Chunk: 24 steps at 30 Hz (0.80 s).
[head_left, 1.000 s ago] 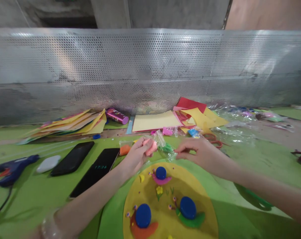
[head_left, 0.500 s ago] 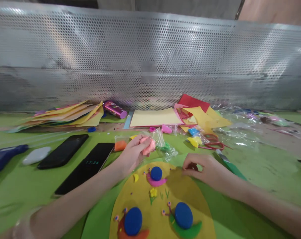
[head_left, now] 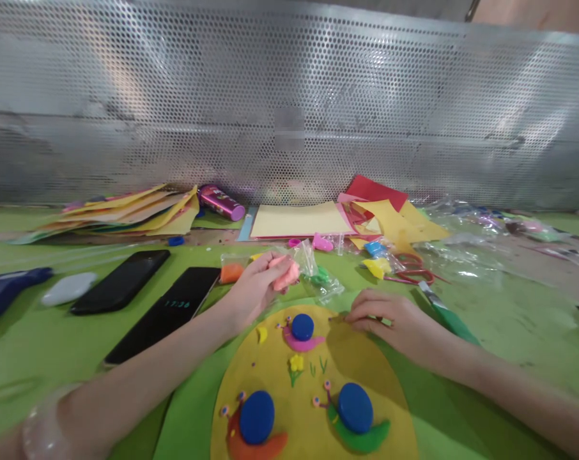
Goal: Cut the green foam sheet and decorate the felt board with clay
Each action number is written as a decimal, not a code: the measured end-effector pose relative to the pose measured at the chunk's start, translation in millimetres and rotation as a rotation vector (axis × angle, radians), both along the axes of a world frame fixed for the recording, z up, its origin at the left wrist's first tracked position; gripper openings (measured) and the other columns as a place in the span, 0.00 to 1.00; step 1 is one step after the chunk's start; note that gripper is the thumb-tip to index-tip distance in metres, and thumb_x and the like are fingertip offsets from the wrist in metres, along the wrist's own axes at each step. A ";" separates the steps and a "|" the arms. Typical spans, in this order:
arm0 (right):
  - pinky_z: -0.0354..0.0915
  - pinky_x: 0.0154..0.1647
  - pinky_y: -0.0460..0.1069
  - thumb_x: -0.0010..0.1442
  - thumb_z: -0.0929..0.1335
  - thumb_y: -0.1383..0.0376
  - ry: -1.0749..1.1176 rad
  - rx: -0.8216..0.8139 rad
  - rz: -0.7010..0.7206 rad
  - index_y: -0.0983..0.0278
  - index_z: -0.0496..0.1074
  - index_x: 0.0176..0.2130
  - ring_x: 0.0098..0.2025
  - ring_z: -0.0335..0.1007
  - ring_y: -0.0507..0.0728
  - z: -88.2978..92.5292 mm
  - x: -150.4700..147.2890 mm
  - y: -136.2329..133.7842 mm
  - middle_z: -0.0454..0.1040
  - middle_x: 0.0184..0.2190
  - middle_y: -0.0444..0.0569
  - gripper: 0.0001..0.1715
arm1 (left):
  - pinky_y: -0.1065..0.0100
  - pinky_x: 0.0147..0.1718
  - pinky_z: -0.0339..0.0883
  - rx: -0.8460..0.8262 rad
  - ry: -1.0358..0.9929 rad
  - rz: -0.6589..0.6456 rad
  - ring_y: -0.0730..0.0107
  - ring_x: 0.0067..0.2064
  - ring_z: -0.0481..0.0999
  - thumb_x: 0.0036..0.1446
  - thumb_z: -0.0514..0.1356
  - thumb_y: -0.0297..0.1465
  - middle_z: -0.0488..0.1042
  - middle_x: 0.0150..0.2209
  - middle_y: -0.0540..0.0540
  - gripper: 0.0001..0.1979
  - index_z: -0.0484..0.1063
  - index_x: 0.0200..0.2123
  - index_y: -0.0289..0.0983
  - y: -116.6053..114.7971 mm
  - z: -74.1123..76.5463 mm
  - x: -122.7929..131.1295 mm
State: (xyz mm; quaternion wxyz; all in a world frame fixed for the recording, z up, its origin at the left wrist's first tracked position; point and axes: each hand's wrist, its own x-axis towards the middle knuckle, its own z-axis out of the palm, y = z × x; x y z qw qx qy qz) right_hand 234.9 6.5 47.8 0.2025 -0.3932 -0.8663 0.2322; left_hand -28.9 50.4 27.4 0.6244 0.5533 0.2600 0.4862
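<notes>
My left hand (head_left: 251, 294) is closed round a soft lump of pink clay (head_left: 285, 273) above the top edge of a yellow rounded card (head_left: 275, 377). At the card's upper right, my right hand (head_left: 397, 322) is pinched with its fingertips low over the surface; whatever they hold is too small to make out. Three clay snails with blue discs for shells are on the card: a pink snail (head_left: 303, 344) at the top, an orange snail (head_left: 270, 447) at lower left and a green snail (head_left: 366, 441) at lower right. A yellow clay flower (head_left: 296, 363) sits between them.
Two phones (head_left: 121, 281) and a white case (head_left: 69, 289) lie left, beside a blue glue gun (head_left: 16, 287). Clay bags, red scissors (head_left: 414, 271) and a green-handled cutter (head_left: 447, 313) lie beyond the card and right. Coloured paper (head_left: 294, 219) lies before a perforated metal panel (head_left: 289, 83).
My right hand's fingertips have closed together and shifted slightly left over the card. My left hand keeps the pink clay in nearly the same place. The view has tilted slightly down.
</notes>
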 end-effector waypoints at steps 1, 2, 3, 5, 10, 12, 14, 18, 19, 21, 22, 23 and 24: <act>0.69 0.44 0.55 0.73 0.67 0.58 0.009 0.007 0.002 0.65 0.73 0.37 0.39 0.71 0.57 -1.5 0.3 0.5 0.73 0.38 0.47 0.15 | 0.67 0.33 0.73 -0.001 0.001 -0.001 0.71 0.34 0.75 0.67 0.60 0.37 0.74 0.38 0.47 0.11 0.72 0.43 0.34 0.2 0.0 0.1; 0.69 0.43 0.54 0.72 0.68 0.56 0.018 0.014 0.002 0.65 0.73 0.36 0.39 0.71 0.56 -2.8 0.8 1.1 0.72 0.36 0.46 0.16 | 0.67 0.33 0.73 -0.002 0.002 -0.002 0.71 0.34 0.75 0.67 0.60 0.37 0.74 0.38 0.47 0.11 0.72 0.43 0.34 0.4 0.0 0.2; 0.69 0.42 0.54 0.71 0.69 0.55 0.026 0.019 0.003 0.65 0.72 0.35 0.38 0.70 0.56 -3.9 1.4 1.6 0.71 0.36 0.46 0.17 | 0.66 0.33 0.73 -0.003 0.003 -0.001 0.71 0.34 0.75 0.67 0.60 0.37 0.74 0.38 0.47 0.11 0.72 0.43 0.34 0.4 0.1 0.3; 0.69 0.42 0.54 0.71 0.68 0.53 0.032 0.020 0.019 0.65 0.71 0.35 0.38 0.70 0.57 -4.6 2.6 2.2 0.71 0.36 0.46 0.19 | 0.67 0.33 0.73 -0.007 0.006 -0.001 0.71 0.34 0.75 0.67 0.60 0.38 0.74 0.38 0.47 0.11 0.72 0.43 0.34 0.2 0.1 0.4; 0.68 0.46 0.56 0.75 0.62 0.50 -0.001 -0.021 0.073 0.64 0.73 0.41 0.41 0.71 0.58 0.0 4.8 1.0 0.73 0.40 0.49 0.22 | 0.67 0.33 0.73 -0.032 0.023 0.005 0.71 0.34 0.74 0.67 0.60 0.38 0.74 0.38 0.47 0.12 0.72 0.42 0.33 0.1 0.2 -1.3; 0.68 0.45 0.56 0.75 0.62 0.49 -0.013 -0.031 0.081 0.64 0.73 0.41 0.39 0.71 0.57 3.2 5.2 -1.2 0.73 0.38 0.48 0.23 | 0.67 0.33 0.73 -0.039 0.030 0.007 0.71 0.33 0.74 0.67 0.60 0.38 0.74 0.37 0.47 0.12 0.71 0.43 0.33 0.6 0.2 -2.1; 0.68 0.45 0.56 0.74 0.62 0.50 -0.035 -0.049 0.117 0.64 0.73 0.39 0.40 0.71 0.57 6.5 5.2 -3.7 0.73 0.37 0.48 0.23 | 0.67 0.33 0.73 -0.038 0.037 0.003 0.71 0.33 0.74 0.67 0.60 0.38 0.73 0.38 0.47 0.12 0.71 0.43 0.33 1.0 0.4 -2.4; 0.68 0.44 0.55 0.75 0.62 0.51 -0.052 -0.051 0.189 0.64 0.73 0.36 0.40 0.70 0.57 5.5 5.8 -4.7 0.72 0.39 0.49 0.24 | 0.67 0.33 0.73 -0.018 0.043 -0.011 0.71 0.33 0.74 0.67 0.60 0.38 0.74 0.37 0.48 0.12 0.72 0.42 0.34 0.7 1.4 -1.8; 0.68 0.44 0.55 0.75 0.61 0.51 -0.046 -0.038 0.194 0.64 0.74 0.37 0.39 0.70 0.57 2.9 6.7 -3.9 0.72 0.39 0.49 0.24 | 0.67 0.32 0.73 -0.012 0.043 -0.013 0.71 0.33 0.74 0.67 0.60 0.38 0.74 0.37 0.48 0.12 0.72 0.41 0.34 0.5 1.9 -1.7; 0.68 0.45 0.56 0.76 0.60 0.52 -0.037 -0.010 0.192 0.64 0.74 0.38 0.40 0.69 0.57 -3.4 9.3 -2.0 0.72 0.40 0.49 0.24 | 0.67 0.32 0.73 -0.003 0.043 -0.012 0.71 0.33 0.74 0.67 0.60 0.38 0.73 0.36 0.48 0.12 0.72 0.41 0.33 0.0 2.7 -1.5; 0.68 0.46 0.56 0.76 0.61 0.53 -0.038 -0.001 0.184 0.64 0.74 0.39 0.40 0.69 0.57 -6.2 10.6 -1.3 0.71 0.41 0.49 0.23 | 0.67 0.32 0.73 -0.001 0.043 -0.010 0.71 0.33 0.74 0.67 0.60 0.38 0.73 0.36 0.48 0.12 0.72 0.41 0.33 -0.2 2.9 -1.4; 0.68 0.45 0.56 0.75 0.61 0.54 -0.042 0.003 0.177 0.64 0.75 0.39 0.40 0.69 0.57 -8.0 11.7 -0.9 0.71 0.42 0.50 0.21 | 0.67 0.32 0.73 0.001 0.045 -0.008 0.71 0.33 0.74 0.67 0.60 0.38 0.73 0.36 0.48 0.12 0.72 0.41 0.33 -0.3 3.0 -1.4; 0.68 0.45 0.56 0.75 0.62 0.56 -0.050 0.002 0.172 0.64 0.75 0.40 0.40 0.69 0.57 -8.6 12.4 -1.0 0.71 0.42 0.50 0.19 | 0.67 0.32 0.73 0.002 0.047 -0.006 0.71 0.33 0.74 0.67 0.60 0.38 0.73 0.36 0.48 0.12 0.72 0.41 0.33 -0.4 2.9 -1.3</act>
